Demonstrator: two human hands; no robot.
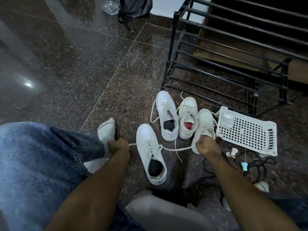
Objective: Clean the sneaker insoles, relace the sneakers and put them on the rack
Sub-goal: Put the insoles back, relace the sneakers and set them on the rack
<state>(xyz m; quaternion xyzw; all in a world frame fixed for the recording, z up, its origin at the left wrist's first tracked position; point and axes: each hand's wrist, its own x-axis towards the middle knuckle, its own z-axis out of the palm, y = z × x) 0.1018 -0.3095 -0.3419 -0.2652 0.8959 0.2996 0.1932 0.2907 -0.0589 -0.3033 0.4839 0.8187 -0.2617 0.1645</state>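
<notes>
four white sneakers sit on the dark stone floor (83, 64) in front of the black rack (233, 52), and none is on the rack yet, so the putting-away is all still to do. the left hand (118, 146) is closed around one end of a white lace (176, 149), and the right hand (206, 148) grips the heel end of the rightmost sneaker (204, 125); the lace runs taut between them, crossing over the nearest sneaker (150, 154). whether this lace is being drawn out of a shoe or fed back in i cannot tell. my judgement is that the job is in its early or middle part: laces look loose and trailing on all four, and no insole is visibly out for cleaning, so cleaning may be unfinished or not begun. count: four sneakers, two with dark interiors (the nearest one and the far-left sneaker (166, 114)) and two with pink interiors (the middle sneaker (187, 117) and the one held). one white perforated tray (246, 132) lies just right of the shoes, beside a tangle of black cable (260, 165). two socked feet show, one by the left hand.
</notes>
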